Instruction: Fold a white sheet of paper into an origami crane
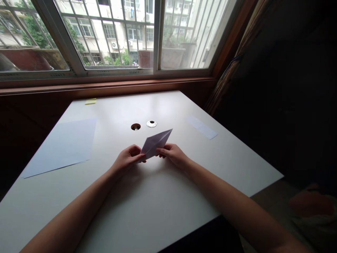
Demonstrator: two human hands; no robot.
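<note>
A folded sheet of white paper [156, 143], pointed at its upper right and creased along its length, is held up over the table between both hands. My left hand [131, 155] pinches its lower left edge, thumb on the near face. On the lower right edge, my right hand [170, 151] grips it between thumb and curled fingers. The far side of the paper is hidden from me.
The white table [168, 189] carries loose paper sheets [63, 144] at left, a paper strip [202, 127] at right and yellow sticky notes [90, 101] at back. Beyond the paper are a round hole [136, 127] and a round cover [151, 123]. A barred window stands behind.
</note>
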